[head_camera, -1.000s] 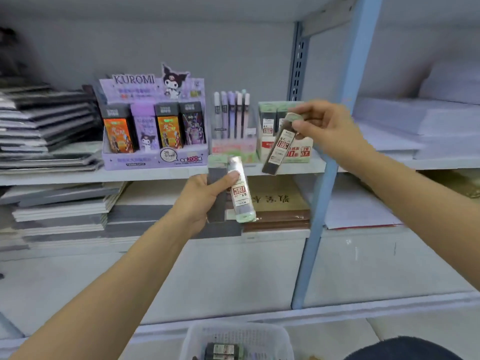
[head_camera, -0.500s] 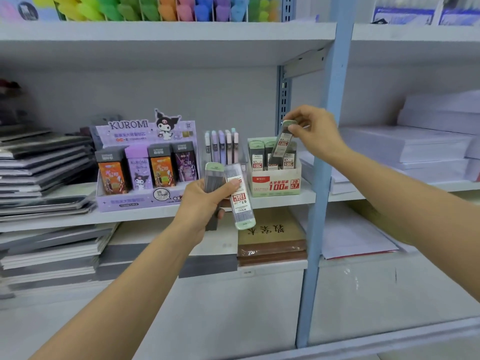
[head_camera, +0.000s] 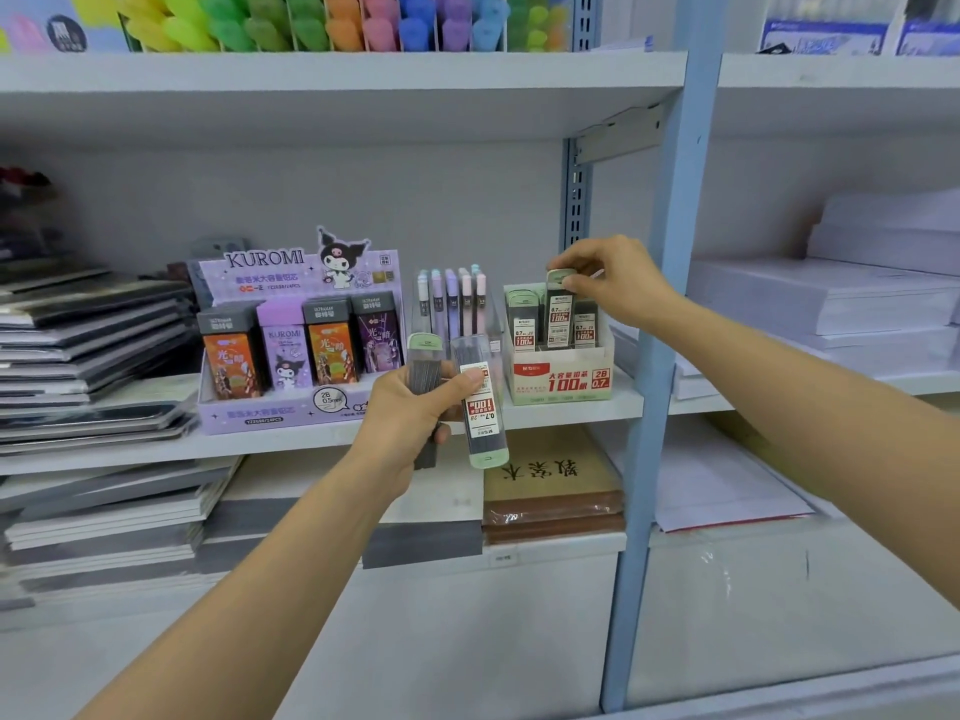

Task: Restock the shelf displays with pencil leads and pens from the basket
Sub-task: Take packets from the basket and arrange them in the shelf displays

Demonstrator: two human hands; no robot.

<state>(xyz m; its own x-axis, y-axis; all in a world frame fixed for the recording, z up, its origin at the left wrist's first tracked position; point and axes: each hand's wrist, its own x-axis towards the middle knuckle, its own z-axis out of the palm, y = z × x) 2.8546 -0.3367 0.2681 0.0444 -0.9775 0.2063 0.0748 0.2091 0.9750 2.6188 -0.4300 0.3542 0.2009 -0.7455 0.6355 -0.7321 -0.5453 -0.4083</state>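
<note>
there's only one camera, worn on the person's head, so no second view overlaps it. it looks forward and slightly down into the shelving, close in. both forearms run up from the bottom edge, with the left hand (head_camera: 415,413) near mid-frame and the right hand (head_camera: 618,283) with its lead case (head_camera: 560,309) up and rightward. print on the lead cases (head_camera: 483,407) under the left thumb is readable. the wide lens reaches the coloured row (head_camera: 363,23) far above the fingers and shows the blue upright (head_camera: 675,226) leaning, just right of the right fingertips.
</note>
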